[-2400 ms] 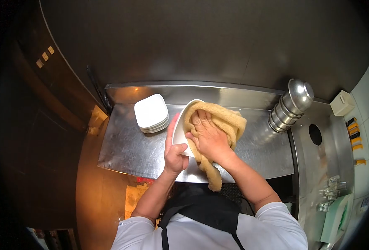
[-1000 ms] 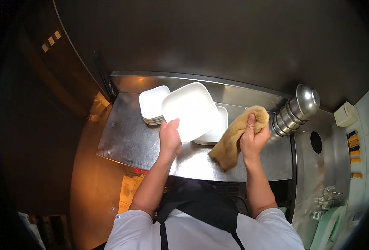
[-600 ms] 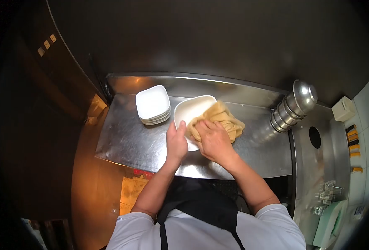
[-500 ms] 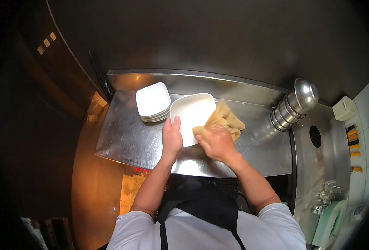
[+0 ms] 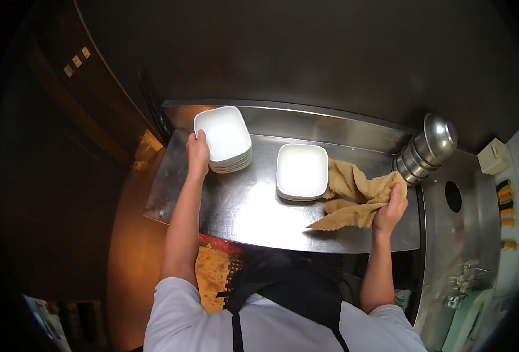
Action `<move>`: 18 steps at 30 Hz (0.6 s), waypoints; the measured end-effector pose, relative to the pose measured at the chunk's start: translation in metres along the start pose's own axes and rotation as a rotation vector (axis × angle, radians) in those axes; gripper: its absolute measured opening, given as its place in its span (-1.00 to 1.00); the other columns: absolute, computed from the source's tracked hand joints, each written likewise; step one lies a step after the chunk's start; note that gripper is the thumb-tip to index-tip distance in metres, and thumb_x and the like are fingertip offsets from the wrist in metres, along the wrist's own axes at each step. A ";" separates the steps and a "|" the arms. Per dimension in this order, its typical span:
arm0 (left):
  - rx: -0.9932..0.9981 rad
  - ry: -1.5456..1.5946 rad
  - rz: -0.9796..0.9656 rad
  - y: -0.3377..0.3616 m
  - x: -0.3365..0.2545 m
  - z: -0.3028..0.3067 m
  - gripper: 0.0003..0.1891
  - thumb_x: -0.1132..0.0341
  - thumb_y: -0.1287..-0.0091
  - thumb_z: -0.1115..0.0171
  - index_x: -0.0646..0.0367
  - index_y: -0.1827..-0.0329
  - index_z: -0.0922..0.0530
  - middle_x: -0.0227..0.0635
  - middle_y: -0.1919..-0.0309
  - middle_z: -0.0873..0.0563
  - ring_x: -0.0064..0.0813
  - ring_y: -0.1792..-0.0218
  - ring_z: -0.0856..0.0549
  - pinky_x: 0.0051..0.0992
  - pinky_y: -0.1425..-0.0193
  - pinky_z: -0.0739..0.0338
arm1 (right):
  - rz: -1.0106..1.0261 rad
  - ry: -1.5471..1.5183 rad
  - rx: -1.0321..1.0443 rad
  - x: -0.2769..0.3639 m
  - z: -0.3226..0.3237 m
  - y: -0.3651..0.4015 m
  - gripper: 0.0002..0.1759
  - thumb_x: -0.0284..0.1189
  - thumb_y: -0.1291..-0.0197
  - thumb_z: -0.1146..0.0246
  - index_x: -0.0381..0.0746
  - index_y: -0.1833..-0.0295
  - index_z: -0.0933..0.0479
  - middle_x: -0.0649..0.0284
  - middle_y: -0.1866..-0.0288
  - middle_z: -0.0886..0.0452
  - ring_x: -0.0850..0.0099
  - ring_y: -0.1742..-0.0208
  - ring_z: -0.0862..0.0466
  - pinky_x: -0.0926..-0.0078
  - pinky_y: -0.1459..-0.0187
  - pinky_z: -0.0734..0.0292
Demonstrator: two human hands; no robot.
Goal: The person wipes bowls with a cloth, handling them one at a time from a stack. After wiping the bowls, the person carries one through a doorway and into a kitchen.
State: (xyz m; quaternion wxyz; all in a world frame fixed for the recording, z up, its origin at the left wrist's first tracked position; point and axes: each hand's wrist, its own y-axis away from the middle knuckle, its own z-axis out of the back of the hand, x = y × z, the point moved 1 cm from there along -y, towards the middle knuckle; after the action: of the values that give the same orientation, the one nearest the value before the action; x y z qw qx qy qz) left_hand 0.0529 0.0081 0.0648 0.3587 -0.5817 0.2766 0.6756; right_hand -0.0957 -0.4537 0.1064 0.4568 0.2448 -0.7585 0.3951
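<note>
My left hand (image 5: 198, 154) grips the near-left rim of a white square dish (image 5: 223, 134), thumb over the edge. That dish sits at the top of a stack of similar dishes (image 5: 236, 165) on the left of the steel counter. Out to the right, my right hand (image 5: 391, 212) holds a tan cloth (image 5: 359, 190) by its right end. The rest of the cloth hangs down onto the counter. Between the hands stands a shorter stack of white square dishes (image 5: 302, 170), its right side against the cloth.
Steel bowls (image 5: 437, 141) are stacked upside down at the counter's back right. The steel counter (image 5: 259, 214) has a raised back edge. Farther right are a steel surface with a round dark hole (image 5: 453, 196), several yellow-handled tools (image 5: 507, 211) and a green tub (image 5: 469, 320).
My left hand has carried the dish from the middle to the left stack. My right hand has swung right with the cloth, away from the dish. The middle stack is now uncovered.
</note>
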 end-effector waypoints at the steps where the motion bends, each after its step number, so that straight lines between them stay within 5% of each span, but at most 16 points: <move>1: -0.015 -0.091 -0.020 -0.005 0.001 0.002 -0.56 0.06 -0.56 -0.04 0.36 -0.02 -0.58 -0.02 0.09 -0.74 -0.23 0.10 -0.71 -0.27 -0.04 -0.55 | -0.002 -0.014 0.014 -0.002 0.005 0.000 -0.63 -0.27 -0.56 -0.12 -0.38 0.12 -0.60 0.31 0.24 -0.64 0.60 0.23 -0.57 0.56 0.17 -0.49; 3: -0.063 -0.215 -0.071 -0.013 0.002 0.007 -0.58 0.03 -0.47 -0.13 0.29 0.11 -0.66 -0.03 0.21 -0.78 -0.12 0.15 -0.75 -0.22 0.01 -0.56 | -0.002 -0.017 0.002 -0.004 0.015 0.000 -0.63 -0.25 -0.57 -0.11 -0.39 0.08 -0.59 0.28 0.21 -0.64 0.58 0.21 -0.58 0.54 0.15 -0.51; 8: -0.090 -0.444 -0.041 -0.011 0.002 0.013 -0.61 0.05 -0.41 -0.20 0.22 0.04 -0.69 0.02 0.12 -0.79 -0.01 0.02 -0.76 -0.16 -0.09 -0.58 | -0.029 0.004 -0.167 -0.012 0.031 -0.005 -0.59 -0.22 -0.58 -0.09 -0.41 0.01 -0.57 0.22 0.14 -0.66 0.49 0.16 -0.64 0.49 0.08 -0.55; 12: -0.057 -0.558 -0.063 -0.017 0.010 0.014 -0.64 0.08 -0.40 -0.19 0.19 0.01 -0.70 0.05 0.04 -0.78 0.06 -0.06 -0.73 -0.13 -0.17 -0.57 | -0.019 -0.037 -0.057 -0.008 0.032 -0.008 -0.57 -0.20 -0.58 -0.07 -0.42 0.01 -0.57 0.19 0.12 -0.67 0.47 0.14 -0.65 0.47 0.06 -0.56; 18: -0.006 -0.684 -0.153 -0.019 0.011 0.009 -0.56 0.15 -0.43 -0.10 0.06 -0.32 -0.59 0.05 -0.08 -0.74 0.11 -0.13 -0.69 -0.09 -0.29 -0.53 | -0.020 -0.026 -0.014 -0.009 0.028 -0.008 -0.57 -0.19 -0.59 -0.04 -0.40 -0.03 -0.56 0.19 0.10 -0.67 0.47 0.12 -0.66 0.46 0.05 -0.57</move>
State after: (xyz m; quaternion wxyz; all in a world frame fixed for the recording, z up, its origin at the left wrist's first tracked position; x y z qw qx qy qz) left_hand 0.0627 0.0282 0.0564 0.4786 -0.3415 0.0941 0.8034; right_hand -0.0995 -0.4809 0.0937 0.4524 0.2544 -0.7647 0.3820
